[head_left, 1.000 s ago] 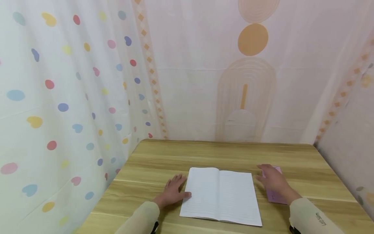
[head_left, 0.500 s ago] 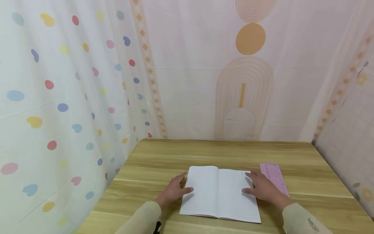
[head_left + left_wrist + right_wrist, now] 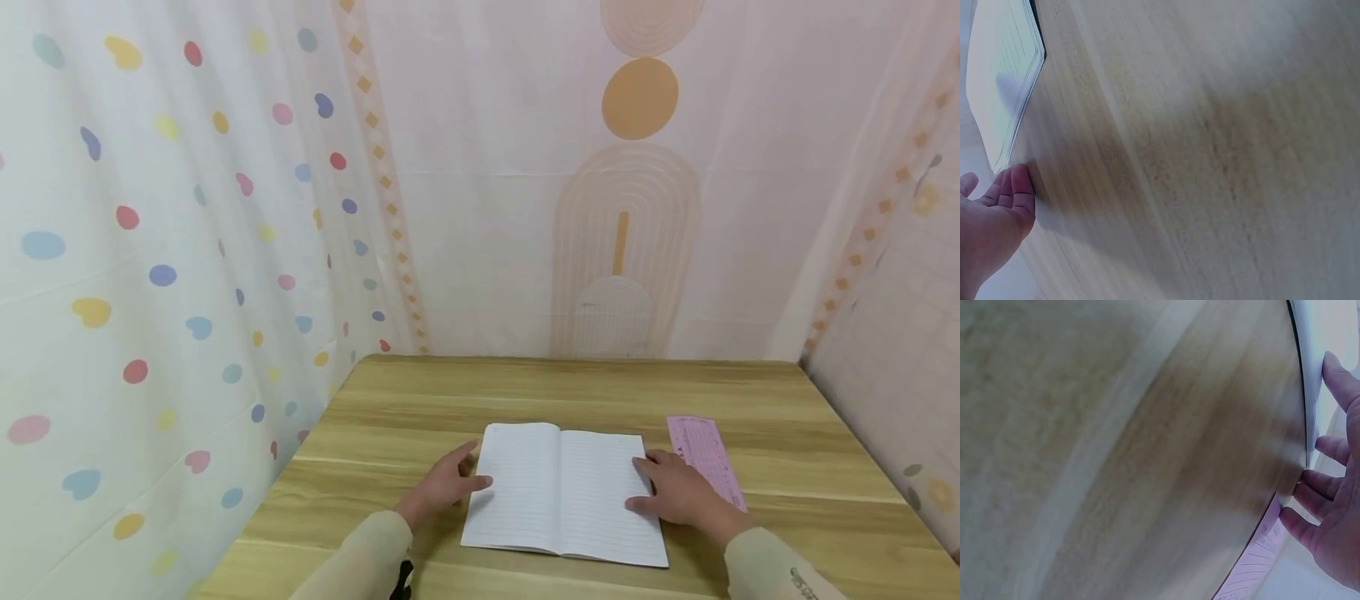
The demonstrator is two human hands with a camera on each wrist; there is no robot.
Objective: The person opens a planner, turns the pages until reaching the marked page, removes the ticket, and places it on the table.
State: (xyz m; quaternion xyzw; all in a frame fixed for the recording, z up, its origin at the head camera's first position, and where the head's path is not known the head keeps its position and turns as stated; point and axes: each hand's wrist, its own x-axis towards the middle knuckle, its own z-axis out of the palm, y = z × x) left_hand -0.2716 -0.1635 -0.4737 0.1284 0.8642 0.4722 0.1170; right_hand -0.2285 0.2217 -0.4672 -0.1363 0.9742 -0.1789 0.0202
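Observation:
An open notebook point(image 3: 525, 492) with blank lined pages lies flat on the wooden table. At its left edge is my left hand point(image 3: 444, 483), the thumb reaching over the page and apart from the other fingers. In the left wrist view, the fingertips of that hand point(image 3: 1004, 212) meet the notebook's edge point(image 3: 1022, 112) near the table. My right hand point(image 3: 678, 492) is at the opposite edge, its thumb over the right page. The right wrist view has these fingers point(image 3: 1319, 484) spread between the notebook point(image 3: 1313, 375) and a pink printed slip point(image 3: 1257, 562).
The pink slip point(image 3: 705, 454) lies to the right of the notebook, partly covered by the right hand. Wood-grain table point(image 3: 420, 400) surrounds the notebook. Patterned curtains point(image 3: 480, 250) hang behind the table and along its sides.
My right hand has moved left from over the pink slip to the notebook's right edge, uncovering most of the slip. The left hand's fingers have bent slightly at the left edge.

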